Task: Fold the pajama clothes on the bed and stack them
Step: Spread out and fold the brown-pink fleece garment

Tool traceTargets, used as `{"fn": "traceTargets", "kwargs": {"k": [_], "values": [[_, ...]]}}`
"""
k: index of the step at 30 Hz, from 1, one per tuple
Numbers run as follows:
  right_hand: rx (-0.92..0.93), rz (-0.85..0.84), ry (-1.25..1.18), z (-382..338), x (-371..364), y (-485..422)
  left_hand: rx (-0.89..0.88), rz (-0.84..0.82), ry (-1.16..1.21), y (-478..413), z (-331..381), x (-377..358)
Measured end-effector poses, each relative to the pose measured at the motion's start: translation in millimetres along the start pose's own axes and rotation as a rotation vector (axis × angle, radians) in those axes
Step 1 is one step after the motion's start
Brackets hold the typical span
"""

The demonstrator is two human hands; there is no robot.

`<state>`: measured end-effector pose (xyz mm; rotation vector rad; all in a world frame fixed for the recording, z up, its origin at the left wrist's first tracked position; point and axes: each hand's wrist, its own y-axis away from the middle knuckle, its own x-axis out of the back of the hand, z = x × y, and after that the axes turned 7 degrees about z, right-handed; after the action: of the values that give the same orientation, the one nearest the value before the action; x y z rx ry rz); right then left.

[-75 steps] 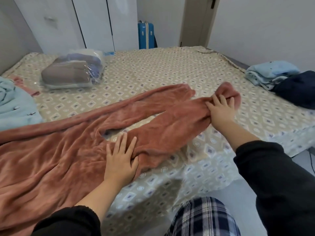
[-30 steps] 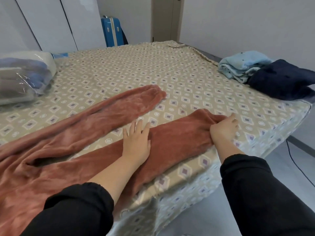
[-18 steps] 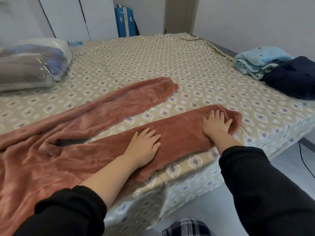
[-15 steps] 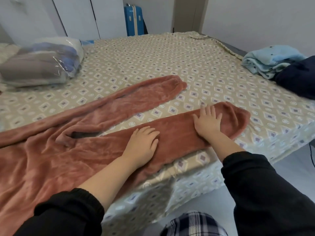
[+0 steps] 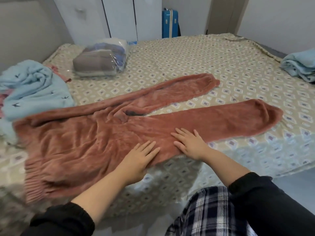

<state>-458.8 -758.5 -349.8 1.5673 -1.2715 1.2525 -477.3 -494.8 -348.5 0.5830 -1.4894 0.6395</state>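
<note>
Patterned bed (image 5: 196, 65) carries rust pajama pants (image 5: 102, 137) spread flat. I rest my left hand (image 5: 139, 157) and right hand (image 5: 189, 143) on them, fingers straight, gripping nothing.

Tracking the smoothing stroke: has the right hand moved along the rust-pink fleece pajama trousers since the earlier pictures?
Yes. The right hand has slid away from the near leg's cuff toward the waistband, and now lies flat beside the left hand.

A home bedroom, seemingly: patterned bed (image 5: 196, 62), white wardrobe doors (image 5: 119, 16), blue suitcase (image 5: 169, 23).
</note>
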Motion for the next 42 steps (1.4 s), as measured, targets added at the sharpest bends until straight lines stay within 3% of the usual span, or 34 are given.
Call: {"fn": "traceTargets", "kwargs": {"k": [3,7,9,12,13,15,18,20,22,24,26,32,37,40,42], "values": [[-0.200,0.014,0.001,2.2,-1.2,-0.3,0.095,0.143,0.272,5.3,9.0,13.5],[-0.392,0.024,-0.050,-20.7,10.6,-25.0,0.063,-0.041,0.444,18.2,7.8,29.5],[-0.310,0.076,-0.077,-44.7,6.4,-28.8,0.132,0.023,0.325,32.6,-10.0,29.5],[-0.017,-0.021,-0.154,-73.4,-9.2,-25.2,0.453,0.068,0.057,69.5,-50.3,21.2],[-0.010,-0.063,-0.111,-77.0,-13.3,-26.9,0.537,0.021,0.009,85.4,-63.7,17.0],[-0.170,-0.070,0.013,-82.6,-17.0,-37.2,0.643,-0.014,-0.041,119.9,-86.4,9.0],[-0.376,-0.045,0.069,-115.6,-18.6,-57.7,0.842,0.214,-0.060,168.7,-111.7,5.0],[-0.220,0.028,0.011,-155.0,-27.0,-67.3,1.082,0.501,0.121,196.7,-120.9,4.4],[0.011,0.024,-0.063,-193.6,-41.3,-69.4,1.332,0.728,0.482,216.1,-122.8,5.6],[0.123,-0.053,-0.056,-217.7,-59.0,-68.9,1.442,0.766,0.774,224.1,-122.9,5.9],[0.115,-0.077,0.020,-222.8,-72.4,-71.5,1.429,0.676,0.878,226.6,-122.6,5.7],[0.077,-0.093,0.005,-218.0,-76.6,-79.7,1.376,0.653,1.028,229.3,-122.3,7.1],[0.068,-0.074,0.013,-218.5,-77.7,-78.6,1.313,0.873,1.021,241.9,-118.3,18.2],[0.065,-0.075,0.004,-218.2,-76.7,-78.9,1.265,0.802,0.963,256.7,-122.9,20.0],[0.068,-0.073,-0.004,-219.2,-75.7,-78.5,1.330,0.726,0.989,263.2,-124.4,12.4]]}}
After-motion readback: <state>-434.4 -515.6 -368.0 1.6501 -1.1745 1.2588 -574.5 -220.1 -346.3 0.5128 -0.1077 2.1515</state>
